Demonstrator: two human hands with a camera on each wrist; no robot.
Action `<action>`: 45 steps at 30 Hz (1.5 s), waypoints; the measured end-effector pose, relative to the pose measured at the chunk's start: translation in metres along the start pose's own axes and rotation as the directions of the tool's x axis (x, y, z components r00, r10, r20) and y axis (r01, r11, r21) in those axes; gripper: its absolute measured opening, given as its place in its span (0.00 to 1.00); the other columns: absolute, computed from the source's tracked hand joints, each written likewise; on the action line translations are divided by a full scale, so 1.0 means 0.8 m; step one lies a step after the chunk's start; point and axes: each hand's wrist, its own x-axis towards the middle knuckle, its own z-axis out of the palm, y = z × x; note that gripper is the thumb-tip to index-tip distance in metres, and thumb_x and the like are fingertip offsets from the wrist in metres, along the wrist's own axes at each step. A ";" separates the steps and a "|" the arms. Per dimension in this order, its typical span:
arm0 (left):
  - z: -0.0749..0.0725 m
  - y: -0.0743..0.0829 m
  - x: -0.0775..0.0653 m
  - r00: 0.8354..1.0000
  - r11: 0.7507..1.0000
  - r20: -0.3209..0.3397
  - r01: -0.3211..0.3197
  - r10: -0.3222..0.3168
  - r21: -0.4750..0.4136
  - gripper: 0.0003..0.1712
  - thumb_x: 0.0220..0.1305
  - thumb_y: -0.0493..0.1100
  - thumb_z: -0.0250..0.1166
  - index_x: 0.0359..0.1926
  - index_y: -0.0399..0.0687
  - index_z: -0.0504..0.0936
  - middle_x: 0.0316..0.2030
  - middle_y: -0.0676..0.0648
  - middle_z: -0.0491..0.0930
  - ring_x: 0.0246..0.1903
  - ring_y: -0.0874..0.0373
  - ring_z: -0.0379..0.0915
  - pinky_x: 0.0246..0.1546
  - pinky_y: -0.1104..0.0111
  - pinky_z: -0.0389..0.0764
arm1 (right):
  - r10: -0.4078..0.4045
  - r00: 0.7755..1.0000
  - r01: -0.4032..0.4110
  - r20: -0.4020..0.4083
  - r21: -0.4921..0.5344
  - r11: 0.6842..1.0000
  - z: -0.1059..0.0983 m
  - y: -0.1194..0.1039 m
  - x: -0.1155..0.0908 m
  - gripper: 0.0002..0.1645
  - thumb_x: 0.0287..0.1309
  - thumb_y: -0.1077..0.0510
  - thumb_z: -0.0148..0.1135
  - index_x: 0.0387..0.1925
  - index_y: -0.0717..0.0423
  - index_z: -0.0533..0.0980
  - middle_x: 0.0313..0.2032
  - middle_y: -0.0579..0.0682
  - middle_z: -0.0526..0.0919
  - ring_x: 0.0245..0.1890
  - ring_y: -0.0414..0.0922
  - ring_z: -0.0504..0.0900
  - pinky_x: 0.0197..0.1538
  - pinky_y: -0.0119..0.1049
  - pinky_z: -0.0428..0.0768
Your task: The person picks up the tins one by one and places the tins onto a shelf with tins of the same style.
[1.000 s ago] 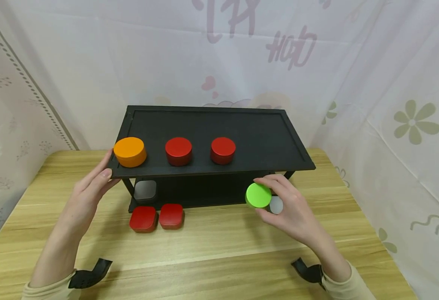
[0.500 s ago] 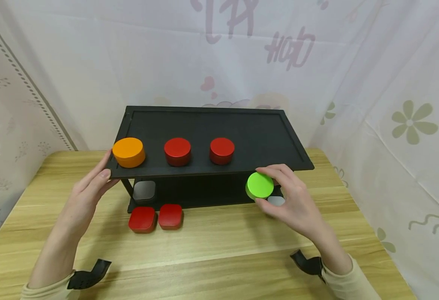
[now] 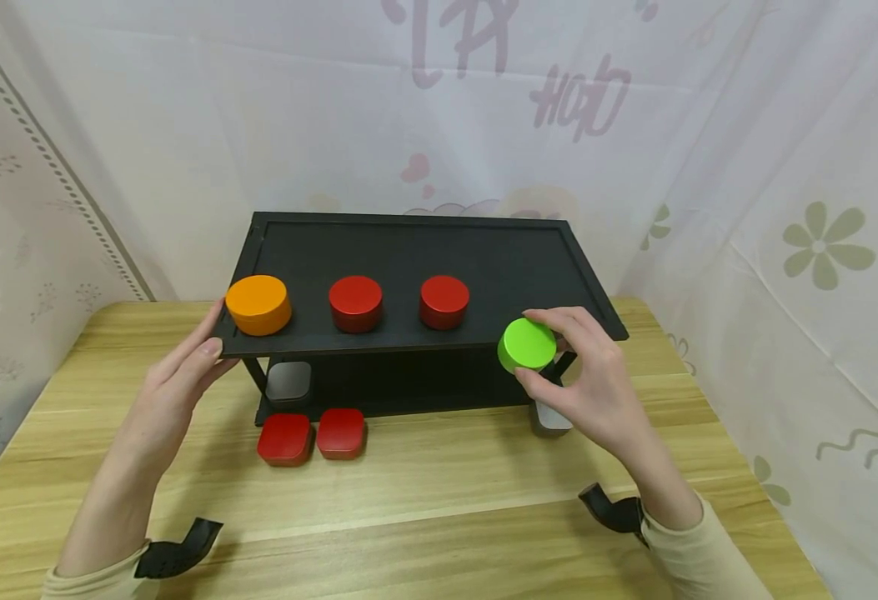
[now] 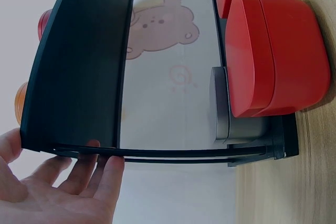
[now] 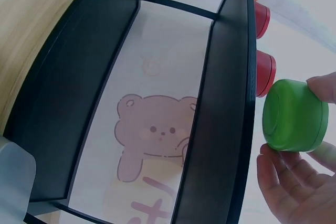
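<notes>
My right hand [image 3: 596, 379] pinches a bright green round tin [image 3: 526, 344] between thumb and fingers, at the front right edge of a black two-tier shelf [image 3: 408, 242]. In the right wrist view the green tin [image 5: 294, 115] is beside the upper tier's edge, with a narrow gap. At the other end, my left hand [image 3: 176, 383] grips the upper tier's left front corner, thumb at the edge and fingers around the side, as the left wrist view shows. On the upper tier stand an orange round tin [image 3: 258, 306] and two red round tins [image 3: 356, 303] [image 3: 444, 302].
A dark grey square tin [image 3: 288, 382] sits on the lower tier's left end. Two red square tins [image 3: 285, 439] [image 3: 342, 433] lie on the wooden table [image 3: 408, 508] before it. A grey tin [image 3: 550, 419] stands under the right hand. Printed cloth [image 3: 318, 125] hangs behind.
My right hand has lifted the green tin up and slightly right, from below the upper tier's front edge to its height. The left hand has stayed on the corner.
</notes>
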 end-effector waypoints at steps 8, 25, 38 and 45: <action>0.000 0.000 0.000 1.000 1.000 -0.003 0.011 -0.011 0.012 0.28 0.75 0.40 0.42 0.73 0.53 0.52 0.75 0.52 0.47 0.66 0.73 0.58 0.57 0.88 0.68 | 0.023 0.997 -0.025 -0.071 -0.016 1.000 -0.001 0.009 0.009 0.35 0.41 0.57 0.75 0.56 0.43 0.75 0.48 0.41 0.77 0.44 0.34 0.73 0.41 0.20 0.77; -0.001 -0.002 -0.001 0.999 0.999 -0.010 0.032 -0.032 0.018 0.28 0.75 0.41 0.43 0.73 0.54 0.52 0.75 0.52 0.47 0.64 0.75 0.61 0.57 0.88 0.68 | 0.124 0.989 -0.126 -0.076 -0.016 0.992 -0.006 0.034 0.037 0.33 0.47 0.53 0.73 0.57 0.49 0.74 0.49 0.44 0.78 0.42 0.38 0.76 0.44 0.27 0.77; -0.001 -0.001 -0.002 1.000 0.999 -0.008 0.029 -0.029 0.025 0.28 0.75 0.42 0.42 0.73 0.54 0.51 0.75 0.52 0.46 0.64 0.75 0.61 0.57 0.89 0.68 | 0.141 0.989 -0.141 -0.044 -0.013 0.990 -0.002 0.040 0.044 0.33 0.48 0.51 0.72 0.58 0.49 0.74 0.50 0.44 0.77 0.43 0.38 0.76 0.45 0.26 0.77; -0.001 0.000 -0.003 0.999 0.999 -0.010 0.037 -0.037 0.033 0.28 0.75 0.42 0.43 0.73 0.55 0.52 0.75 0.53 0.46 0.64 0.75 0.61 0.57 0.89 0.68 | 0.165 0.986 -0.165 -0.033 -0.010 0.986 -0.002 0.042 0.048 0.33 0.48 0.49 0.72 0.58 0.47 0.74 0.50 0.45 0.77 0.45 0.39 0.76 0.47 0.38 0.80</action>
